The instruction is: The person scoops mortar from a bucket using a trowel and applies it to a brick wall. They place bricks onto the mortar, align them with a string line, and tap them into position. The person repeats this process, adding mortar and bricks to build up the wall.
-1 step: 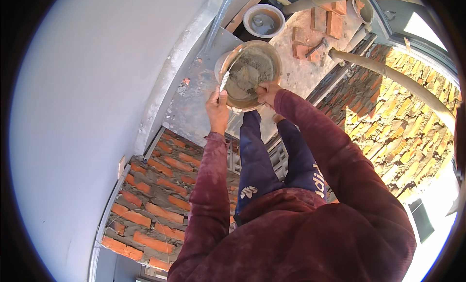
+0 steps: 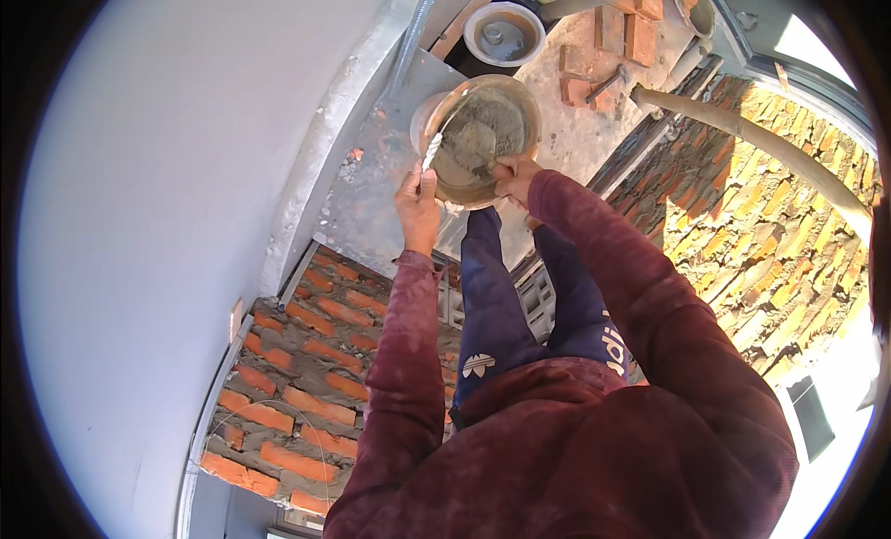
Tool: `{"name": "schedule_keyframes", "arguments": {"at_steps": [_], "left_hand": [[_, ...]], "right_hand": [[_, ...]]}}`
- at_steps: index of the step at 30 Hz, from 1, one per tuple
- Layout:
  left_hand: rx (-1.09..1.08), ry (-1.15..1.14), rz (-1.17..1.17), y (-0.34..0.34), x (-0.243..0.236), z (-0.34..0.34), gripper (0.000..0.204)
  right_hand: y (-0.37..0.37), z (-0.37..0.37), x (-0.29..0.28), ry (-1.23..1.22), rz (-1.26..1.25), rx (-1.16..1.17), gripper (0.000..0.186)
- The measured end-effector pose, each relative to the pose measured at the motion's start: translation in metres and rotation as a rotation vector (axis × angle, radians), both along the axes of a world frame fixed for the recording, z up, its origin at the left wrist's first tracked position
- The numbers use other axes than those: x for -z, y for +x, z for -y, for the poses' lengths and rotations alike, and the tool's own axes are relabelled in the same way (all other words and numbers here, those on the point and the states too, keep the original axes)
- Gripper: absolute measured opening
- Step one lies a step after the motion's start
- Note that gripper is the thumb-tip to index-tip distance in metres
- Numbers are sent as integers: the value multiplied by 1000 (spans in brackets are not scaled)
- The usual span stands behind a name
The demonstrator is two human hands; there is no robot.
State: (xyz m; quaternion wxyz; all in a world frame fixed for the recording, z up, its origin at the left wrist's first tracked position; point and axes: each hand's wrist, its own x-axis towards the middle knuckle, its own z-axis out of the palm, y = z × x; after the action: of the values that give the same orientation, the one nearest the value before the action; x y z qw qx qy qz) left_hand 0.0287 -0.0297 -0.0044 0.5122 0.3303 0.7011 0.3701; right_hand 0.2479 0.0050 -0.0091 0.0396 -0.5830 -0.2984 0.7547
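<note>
A round bucket [image 2: 534, 112] of wet grey mortar [image 2: 497, 112] stands in front of me, its rim smeared with cement. Closed around the white rope handle [image 2: 432, 152] at the bucket's near left side is my left hand [image 2: 417, 194]. My right hand [image 2: 519, 180] is over the near right rim, with its fingers wrapped round the grip of a trowel. The trowel's blade [image 2: 478, 142] rests in the mortar, coated in grey; the grip itself is hidden by my fingers.
Beyond the bucket stands a second tub [image 2: 504, 33] with greyish water and a small cup-like thing in it. Loose red bricks [image 2: 640, 39] and a hammer [image 2: 608, 84] lie at the far right. Bamboo poles [image 2: 742, 129] cross the right side; a white wall [image 2: 186, 168] rises at left.
</note>
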Motion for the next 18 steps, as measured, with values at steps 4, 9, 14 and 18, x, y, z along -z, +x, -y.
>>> {"name": "schedule_keyframes", "arguments": {"at_steps": [4,9,14,18], "left_hand": [[65,-99,19,8,-15,-4,41],[-50,-142,135,-10,3,-4,43],[-141,-256,195,-60,21,-14,50],[-140,-536,208,-68,4,-43,66]], "right_hand": [[24,24,-5,-34,-57,44,44],[43,37,-9,-5,-134,45,50],[50,39,-21,2,-182,2,54],[75,61,-69,19,-161,74,54]]}}
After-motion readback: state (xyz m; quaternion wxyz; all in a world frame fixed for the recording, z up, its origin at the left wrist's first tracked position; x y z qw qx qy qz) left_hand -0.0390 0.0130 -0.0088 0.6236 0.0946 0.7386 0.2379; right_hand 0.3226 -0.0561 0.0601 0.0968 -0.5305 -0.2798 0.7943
